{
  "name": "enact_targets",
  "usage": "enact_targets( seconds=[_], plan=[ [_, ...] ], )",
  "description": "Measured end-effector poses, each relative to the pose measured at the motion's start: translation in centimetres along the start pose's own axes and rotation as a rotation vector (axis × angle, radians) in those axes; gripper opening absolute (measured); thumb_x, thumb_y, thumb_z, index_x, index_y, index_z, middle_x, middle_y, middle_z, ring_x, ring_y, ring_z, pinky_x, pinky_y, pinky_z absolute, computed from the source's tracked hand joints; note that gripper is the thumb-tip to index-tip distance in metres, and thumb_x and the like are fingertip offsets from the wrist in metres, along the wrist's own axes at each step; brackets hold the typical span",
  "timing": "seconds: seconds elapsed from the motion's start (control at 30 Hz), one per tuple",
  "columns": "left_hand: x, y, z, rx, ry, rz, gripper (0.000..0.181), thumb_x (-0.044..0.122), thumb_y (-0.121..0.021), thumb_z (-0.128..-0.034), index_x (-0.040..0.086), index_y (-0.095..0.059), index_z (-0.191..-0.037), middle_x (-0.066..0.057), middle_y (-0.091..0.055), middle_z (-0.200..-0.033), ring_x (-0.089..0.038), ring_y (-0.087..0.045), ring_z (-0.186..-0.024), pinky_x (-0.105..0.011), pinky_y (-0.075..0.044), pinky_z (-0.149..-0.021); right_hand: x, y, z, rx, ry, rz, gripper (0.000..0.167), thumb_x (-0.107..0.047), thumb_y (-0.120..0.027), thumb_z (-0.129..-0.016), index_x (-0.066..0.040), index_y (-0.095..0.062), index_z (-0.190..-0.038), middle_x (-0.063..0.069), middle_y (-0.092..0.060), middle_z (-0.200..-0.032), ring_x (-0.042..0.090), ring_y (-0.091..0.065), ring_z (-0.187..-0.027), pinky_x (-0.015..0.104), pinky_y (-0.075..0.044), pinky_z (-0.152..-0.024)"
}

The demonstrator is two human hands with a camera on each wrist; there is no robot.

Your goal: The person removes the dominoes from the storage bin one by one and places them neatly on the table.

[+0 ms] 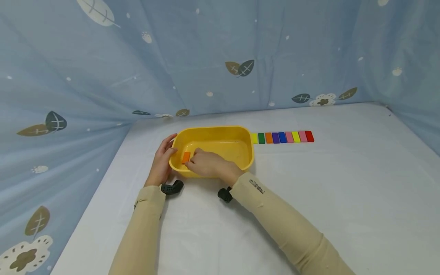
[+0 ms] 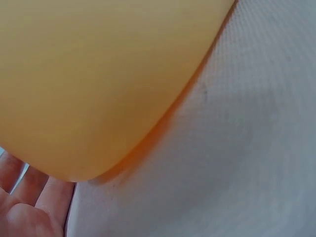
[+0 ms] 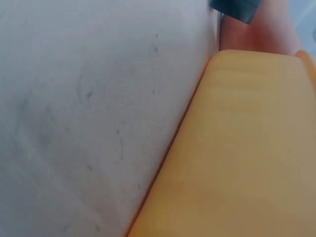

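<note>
A yellow plastic basin (image 1: 220, 147) stands on the white-covered table. My left hand (image 1: 160, 162) holds its left end, with the thumb at the rim and the other fingers along the outside wall. In the left wrist view, part of the left hand (image 2: 32, 212) shows beside the basin's rounded corner. My right hand (image 1: 209, 163) reaches over the near rim into the basin, fingers bent downward. Just left of those fingers is an orange block (image 1: 186, 157); whether they pinch it is hidden. The right wrist view shows mainly the basin's outer wall (image 3: 237, 148).
A row of small coloured blocks (image 1: 282, 137) extends rightward from the basin's right end, with a red block (image 1: 309, 136) last. Behind the table (image 1: 326, 198) hangs a blue patterned curtain (image 1: 206, 57), which also runs along the left side.
</note>
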State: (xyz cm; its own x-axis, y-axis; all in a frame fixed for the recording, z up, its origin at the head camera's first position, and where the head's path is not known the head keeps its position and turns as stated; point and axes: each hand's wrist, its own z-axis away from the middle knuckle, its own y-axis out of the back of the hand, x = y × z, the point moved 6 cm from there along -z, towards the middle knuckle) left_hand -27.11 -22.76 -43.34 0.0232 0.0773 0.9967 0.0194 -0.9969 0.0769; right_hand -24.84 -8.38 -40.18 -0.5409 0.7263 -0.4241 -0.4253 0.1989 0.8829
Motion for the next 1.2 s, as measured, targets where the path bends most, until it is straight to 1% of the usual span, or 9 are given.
enact_targets(
  seconds=[0.23, 0.4, 0.5, 0.67, 0.77, 0.9, 0.97, 1.07, 1.2],
  plan=[
    [0.0, 0.0, 0.0, 0.005, 0.005, -0.012, 0.047, 0.015, -0.041, -0.0896, 0.030, -0.036, -0.134, 0.002, -0.036, -0.135, -0.019, -0.041, -0.117, -0.022, -0.042, -0.089, 0.4, 0.0, 0.0, -0.005, -0.029, -0.057, 0.043, -0.042, -0.030, -0.093, -0.015, -0.063, -0.101, 0.000, -0.047, -0.102, 0.014, -0.048, -0.081, 0.027, -0.038, -0.070],
    [0.1, 0.1, 0.1, 0.008, 0.012, -0.022, 0.046, 0.015, -0.041, -0.0899, 0.033, -0.036, -0.133, 0.003, -0.036, -0.135, -0.018, -0.040, -0.118, -0.024, -0.040, -0.092, 0.6, 0.1, 0.1, 0.010, -0.059, -0.102, 0.034, -0.036, -0.034, -0.092, -0.016, -0.062, -0.091, 0.001, -0.047, -0.097, 0.014, -0.047, -0.079, 0.027, -0.038, -0.066],
    [0.1, 0.1, 0.1, 0.012, 0.015, -0.024, 0.046, 0.016, -0.041, -0.0897, 0.033, -0.036, -0.132, 0.004, -0.036, -0.135, -0.017, -0.040, -0.118, -0.023, -0.040, -0.091, 0.7, 0.2, 0.2, 0.026, -0.067, -0.134, 0.030, -0.031, -0.038, -0.091, -0.015, -0.062, -0.083, 0.001, -0.048, -0.088, 0.014, -0.047, -0.073, 0.025, -0.038, -0.062],
    [0.0, 0.1, 0.0, 0.013, 0.009, -0.007, 0.047, 0.015, -0.042, -0.0891, 0.031, -0.037, -0.133, 0.003, -0.036, -0.135, -0.018, -0.040, -0.118, -0.024, -0.041, -0.091, 0.5, 0.3, 0.2, 0.039, -0.024, -0.163, 0.028, -0.026, -0.041, -0.090, -0.016, -0.063, -0.076, -0.001, -0.047, -0.065, 0.013, -0.047, -0.063, 0.023, -0.036, -0.057],
    [0.0, 0.0, 0.0, 0.011, 0.010, 0.002, 0.047, 0.014, -0.041, -0.0887, 0.030, -0.037, -0.133, 0.002, -0.036, -0.135, -0.018, -0.040, -0.118, -0.025, -0.040, -0.092, 0.5, 0.4, 0.1, 0.052, 0.007, -0.186, 0.022, -0.022, -0.045, -0.089, -0.017, -0.065, -0.082, -0.005, -0.051, -0.067, 0.011, -0.049, -0.068, 0.022, -0.039, -0.064],
    [-0.1, 0.0, -0.1, 0.007, 0.017, -0.006, 0.047, 0.015, -0.042, -0.0888, 0.030, -0.037, -0.133, 0.002, -0.036, -0.135, -0.019, -0.040, -0.118, -0.025, -0.040, -0.092, 0.6, 1.2, 0.4, 0.132, 0.064, -0.220, 0.019, -0.012, -0.050, -0.086, -0.016, -0.067, -0.093, -0.008, -0.059, -0.084, 0.010, -0.050, -0.080, 0.020, -0.040, -0.076],
    [-0.1, -0.1, -0.2, 0.005, 0.016, -0.017, 0.047, 0.015, -0.041, -0.0892, 0.030, -0.037, -0.133, 0.003, -0.036, -0.135, -0.019, -0.040, -0.118, -0.025, -0.040, -0.092, 0.8, 1.8, 0.7, 0.193, 0.084, -0.243, 0.021, -0.009, -0.051, -0.085, -0.014, -0.066, -0.099, -0.008, -0.059, -0.089, 0.010, -0.050, -0.079, 0.020, -0.041, -0.074],
    [-0.1, -0.1, -0.2, -0.001, 0.015, -0.022, 0.047, 0.015, -0.041, -0.0899, 0.030, -0.036, -0.134, 0.003, -0.035, -0.136, -0.019, -0.039, -0.118, -0.025, -0.040, -0.092, 1.1, 2.5, 1.1, 0.279, 0.088, -0.298, 0.025, -0.011, -0.055, -0.085, -0.014, -0.063, -0.108, -0.007, -0.058, -0.090, 0.011, -0.050, -0.077, 0.020, -0.043, -0.070],
    [-0.1, 0.1, -0.1, -0.004, 0.015, -0.021, 0.047, 0.016, -0.041, -0.0902, 0.027, -0.034, -0.136, 0.003, -0.035, -0.136, -0.019, -0.040, -0.118, -0.025, -0.040, -0.091, 1.9, 3.1, 2.0, 0.357, 0.047, -0.369, 0.026, -0.021, -0.061, -0.083, -0.017, -0.063, -0.109, -0.009, -0.058, -0.088, 0.009, -0.051, -0.077, 0.020, -0.045, -0.070]
  ],
)
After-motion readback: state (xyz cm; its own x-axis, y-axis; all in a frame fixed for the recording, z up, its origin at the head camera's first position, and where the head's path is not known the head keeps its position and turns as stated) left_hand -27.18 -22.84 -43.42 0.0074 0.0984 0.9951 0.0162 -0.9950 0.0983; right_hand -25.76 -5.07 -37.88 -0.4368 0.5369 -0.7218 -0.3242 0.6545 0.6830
